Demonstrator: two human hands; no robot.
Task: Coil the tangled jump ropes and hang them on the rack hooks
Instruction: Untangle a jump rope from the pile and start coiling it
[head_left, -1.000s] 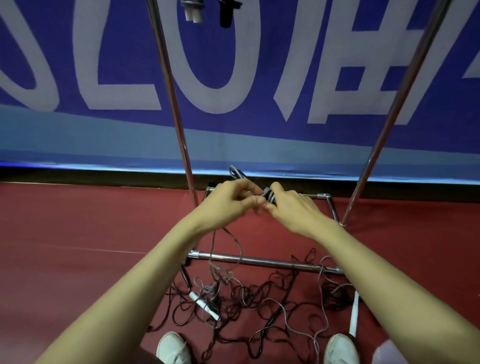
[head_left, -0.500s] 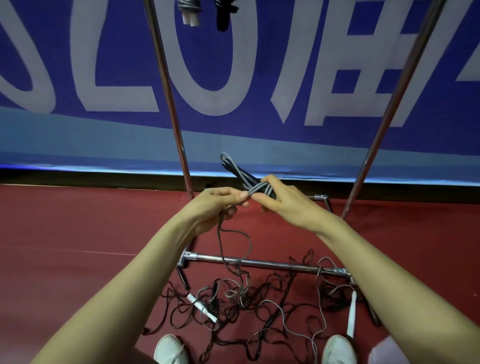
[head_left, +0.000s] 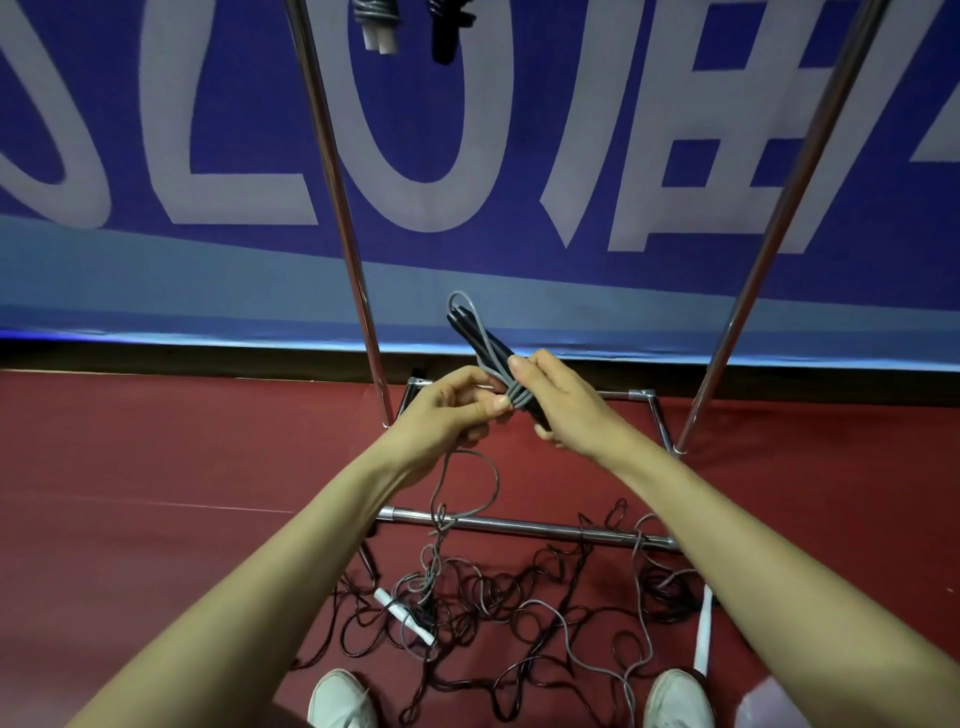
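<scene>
1. My right hand (head_left: 566, 408) grips the grey jump rope (head_left: 487, 349), wound round its black handles (head_left: 536, 415), above the rack's front bar (head_left: 519, 526).
2. My left hand (head_left: 447, 415) pinches the running strand beside the bundle.
3. The tail trails into the tangle (head_left: 493, 603) on the floor; I judge that tight, even wraps and gentle pulls serve best.

left hand (head_left: 448, 411) pinching | right hand (head_left: 567, 410) gripping | both arms outstretched
</scene>
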